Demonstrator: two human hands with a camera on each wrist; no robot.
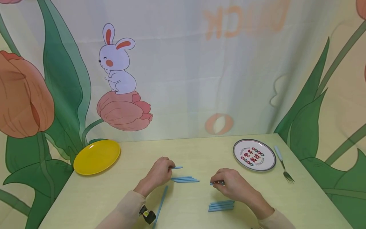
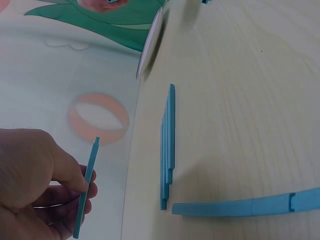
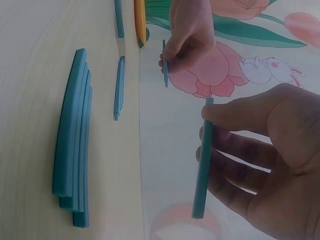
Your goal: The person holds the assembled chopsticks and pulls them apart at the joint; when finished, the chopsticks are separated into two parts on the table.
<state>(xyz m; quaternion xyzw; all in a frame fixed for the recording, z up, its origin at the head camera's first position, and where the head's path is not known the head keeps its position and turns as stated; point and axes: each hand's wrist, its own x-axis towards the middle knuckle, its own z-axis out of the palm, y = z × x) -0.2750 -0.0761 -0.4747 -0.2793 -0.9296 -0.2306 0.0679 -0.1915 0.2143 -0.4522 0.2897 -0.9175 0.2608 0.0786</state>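
My left hand (image 1: 160,171) pinches a thin blue stick (image 2: 87,187) between thumb and fingers, raised above the table. Its exposed end narrows to a small tip. Below that hand, several blue sticks (image 1: 185,179) lie side by side with staggered ends. A longer blue stick (image 1: 162,202), with a visible joint in the left wrist view, slants beside my left forearm. My right hand (image 1: 233,184) holds another blue stick (image 3: 202,165) by thumb and fingertips, also off the table. Nearer the front, beneath this hand, rests a second row of blue sticks (image 1: 221,206).
A yellow plate (image 1: 97,157) sits at the back left of the pale table (image 1: 137,152). At the back right are a white plate with red lettering (image 1: 254,155) and a fork (image 1: 281,160). A printed curtain (image 1: 177,79) hangs behind the table.
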